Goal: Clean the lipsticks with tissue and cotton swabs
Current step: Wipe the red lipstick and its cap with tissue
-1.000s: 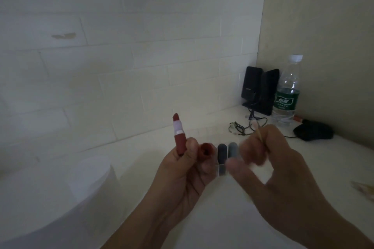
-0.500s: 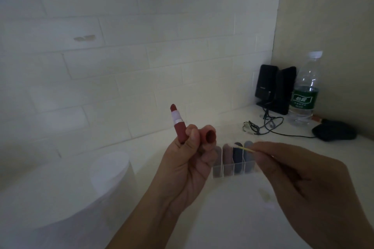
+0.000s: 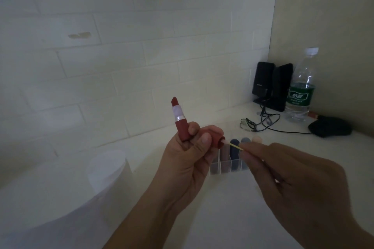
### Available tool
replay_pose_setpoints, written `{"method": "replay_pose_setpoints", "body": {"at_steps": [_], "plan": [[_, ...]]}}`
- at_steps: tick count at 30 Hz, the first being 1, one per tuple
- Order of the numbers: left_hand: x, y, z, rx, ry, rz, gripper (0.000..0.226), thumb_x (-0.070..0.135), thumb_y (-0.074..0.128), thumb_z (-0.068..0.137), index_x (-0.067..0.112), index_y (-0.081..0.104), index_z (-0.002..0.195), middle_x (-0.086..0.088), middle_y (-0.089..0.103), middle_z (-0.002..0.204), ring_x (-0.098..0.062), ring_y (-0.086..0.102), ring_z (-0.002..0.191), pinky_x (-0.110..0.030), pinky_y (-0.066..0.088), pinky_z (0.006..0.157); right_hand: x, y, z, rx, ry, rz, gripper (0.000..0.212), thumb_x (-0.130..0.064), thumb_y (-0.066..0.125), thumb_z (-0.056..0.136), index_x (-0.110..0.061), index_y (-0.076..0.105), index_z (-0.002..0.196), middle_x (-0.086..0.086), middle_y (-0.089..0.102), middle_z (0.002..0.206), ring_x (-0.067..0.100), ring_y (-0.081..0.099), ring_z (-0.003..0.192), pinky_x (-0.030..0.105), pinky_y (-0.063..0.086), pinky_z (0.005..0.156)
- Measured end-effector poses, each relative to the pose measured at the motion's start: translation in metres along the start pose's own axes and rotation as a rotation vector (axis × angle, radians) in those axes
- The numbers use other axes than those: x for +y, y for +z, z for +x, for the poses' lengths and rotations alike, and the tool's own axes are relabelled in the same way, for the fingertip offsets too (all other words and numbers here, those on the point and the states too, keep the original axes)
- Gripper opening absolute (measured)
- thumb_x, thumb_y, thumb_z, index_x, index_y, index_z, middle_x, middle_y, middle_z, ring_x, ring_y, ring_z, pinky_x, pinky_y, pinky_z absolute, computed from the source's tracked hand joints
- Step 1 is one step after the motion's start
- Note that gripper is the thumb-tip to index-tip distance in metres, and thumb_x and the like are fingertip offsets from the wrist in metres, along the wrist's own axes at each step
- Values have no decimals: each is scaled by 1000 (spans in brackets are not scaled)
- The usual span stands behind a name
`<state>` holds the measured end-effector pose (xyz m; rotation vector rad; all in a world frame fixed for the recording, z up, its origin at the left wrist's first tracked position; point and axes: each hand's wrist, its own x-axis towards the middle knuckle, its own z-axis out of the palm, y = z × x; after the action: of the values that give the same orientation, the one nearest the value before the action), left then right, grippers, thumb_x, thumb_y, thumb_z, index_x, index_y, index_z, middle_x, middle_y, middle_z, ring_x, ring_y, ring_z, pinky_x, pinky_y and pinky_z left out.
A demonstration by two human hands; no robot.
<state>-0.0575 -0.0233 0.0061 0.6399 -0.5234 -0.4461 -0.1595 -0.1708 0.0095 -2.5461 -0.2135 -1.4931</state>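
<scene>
lipsticks (image 3: 234,147) upright in clear organizer (image 3: 225,168)

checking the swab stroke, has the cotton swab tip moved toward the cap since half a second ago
Yes. The cotton swab tip has moved left: it was over the clear organizer and now sits at the mouth of the cap in the left hand.

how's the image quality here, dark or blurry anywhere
Head view: dim and underexposed overall, no glare; wide-angle bending curves the wall tiles near the edges; the tissue roll at lower left is soft and washed out; the lipstick in the left hand and the cotton swab pinched by the right hand are fairly sharp.
</scene>
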Motion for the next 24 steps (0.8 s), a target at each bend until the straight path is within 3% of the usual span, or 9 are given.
{"method": "replay_pose_setpoints", "body": {"at_steps": [5,9,15,19,24], "plan": [[0,1,-1,16,-5,59,24,3,80,67,14,60,74,-17,69,86,-24,69,76,-25,57,74,-1,2,1,-13,-48,-109,17,-22,65,82,-19,77,94,-4,63,59,16,49,38,17,33,45],[-1,3,-2,63,-11,88,18,-1,64,77,12,52,76,-15,69,82,-21,69,75,-23,57,72,-3,4,0,-43,-70,-133,15,-20,66,79,-18,77,90,-3,61,57,16,49,37,16,28,48],[-3,1,-2,48,-9,95,24,7,67,68,11,47,80,-14,69,83,-22,69,77,-24,57,76,-6,6,-1,-55,-65,-54,24,-28,55,84,-19,77,85,-6,63,58,11,51,40,15,28,51],[-4,1,-2,39,-6,88,25,6,67,68,11,46,80,-14,69,83,-22,69,76,-24,57,72,-7,4,-2,-34,-63,15,27,-31,53,87,-20,77,86,-7,67,62,10,54,42,16,36,50],[-6,0,-2,18,-14,78,29,5,78,70,11,51,80,-16,68,86,-24,67,81,-26,57,79,-6,2,-1,18,-87,-23,26,-27,54,82,-15,77,88,-2,65,58,10,43,46,22,34,57]]}}
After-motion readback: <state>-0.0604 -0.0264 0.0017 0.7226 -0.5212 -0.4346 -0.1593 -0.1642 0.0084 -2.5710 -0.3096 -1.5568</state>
